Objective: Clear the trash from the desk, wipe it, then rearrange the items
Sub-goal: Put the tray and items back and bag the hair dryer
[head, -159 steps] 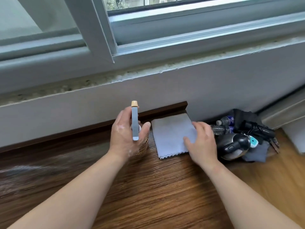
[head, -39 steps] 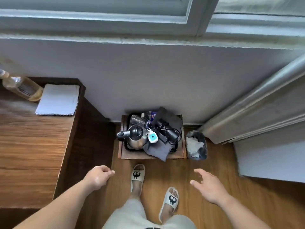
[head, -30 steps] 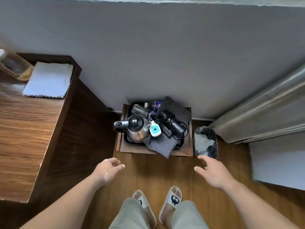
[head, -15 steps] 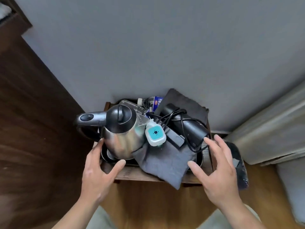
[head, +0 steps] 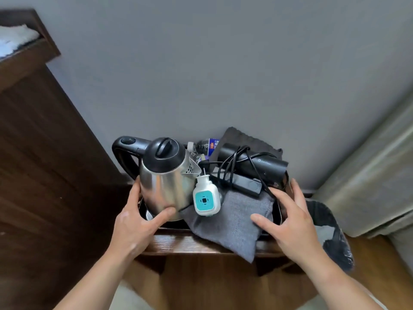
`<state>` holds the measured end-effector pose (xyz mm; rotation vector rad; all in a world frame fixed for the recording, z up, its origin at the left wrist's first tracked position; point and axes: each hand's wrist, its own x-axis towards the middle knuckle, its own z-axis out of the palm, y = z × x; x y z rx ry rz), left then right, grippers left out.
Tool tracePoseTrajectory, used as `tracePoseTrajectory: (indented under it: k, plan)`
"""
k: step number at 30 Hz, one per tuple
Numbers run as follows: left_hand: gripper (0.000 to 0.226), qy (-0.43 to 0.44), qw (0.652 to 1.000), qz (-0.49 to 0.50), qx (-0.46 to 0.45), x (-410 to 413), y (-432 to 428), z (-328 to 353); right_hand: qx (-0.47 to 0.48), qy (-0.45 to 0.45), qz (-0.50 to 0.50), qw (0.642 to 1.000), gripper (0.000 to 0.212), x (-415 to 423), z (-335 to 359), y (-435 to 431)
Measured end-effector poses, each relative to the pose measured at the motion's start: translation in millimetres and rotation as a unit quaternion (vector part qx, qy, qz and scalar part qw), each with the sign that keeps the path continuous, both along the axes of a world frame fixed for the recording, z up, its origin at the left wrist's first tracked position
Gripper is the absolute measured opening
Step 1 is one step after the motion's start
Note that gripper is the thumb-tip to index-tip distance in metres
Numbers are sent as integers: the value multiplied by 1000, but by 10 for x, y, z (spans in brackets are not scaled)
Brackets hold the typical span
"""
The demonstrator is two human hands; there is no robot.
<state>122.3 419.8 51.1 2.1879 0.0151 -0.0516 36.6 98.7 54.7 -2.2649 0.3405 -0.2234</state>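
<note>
Since the frame half a second back, we have leaned in closer. Our left hand (head: 134, 222) has gone from hovering to touching the brushed-steel electric kettle with the black lid (head: 165, 184). Its thumb and fingers are spread apart against the lower wall, not clamped.

The kettle stands at the left of the dark wooden tray (head: 178, 243), which sits on the floor against the wall, right of the brown wooden desk (head: 29, 153). Our right hand (head: 292, 222) hangs with fingers splayed over the grey fabric pouch (head: 228, 222) and the tray's right side; whether it touches, we cannot tell.

A white and teal plug-in device (head: 205, 199) leans on the kettle. Farther right lies a black hair dryer (head: 257, 166) wrapped in its own cord.

If we lift unevenly, we judge that the tall kettle may tip. The loosely propped device could also slide off, and the overhanging pouch could drag.
</note>
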Motion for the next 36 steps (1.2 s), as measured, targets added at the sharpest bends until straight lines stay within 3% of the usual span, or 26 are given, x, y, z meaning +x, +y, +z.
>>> tracePoseTrajectory:
  k: [3,6,13,18,27,31,34,36]
  plan:
    - [122,3,1000,-15,-3,45,21,19,6,8,-19,1000,70,10,-31,26]
    - [129,4,999,-30,-10,104,5,26,-17,29,-52,998,99,92,-102,70]
    - [133,0,1000,-16,-26,101,-14,-66,14,11,-62,998,97,67,-44,301]
    - [138,14,999,-26,-21,175,13,-68,36,25,-51,998,81,126,-29,197]
    - [138,20,998,-37,-54,209,13,-69,12,29,-59,998,93,167,-87,172]
    - [141,16,998,-41,-53,184,53,-66,-30,45,-70,996,110,39,-73,217]
    - [142,12,997,-46,-53,112,59,-47,-106,-57,-99,988,103,-215,5,473]
    - [141,6,998,-49,-50,83,56,-43,-145,-130,-65,979,95,-296,44,727]
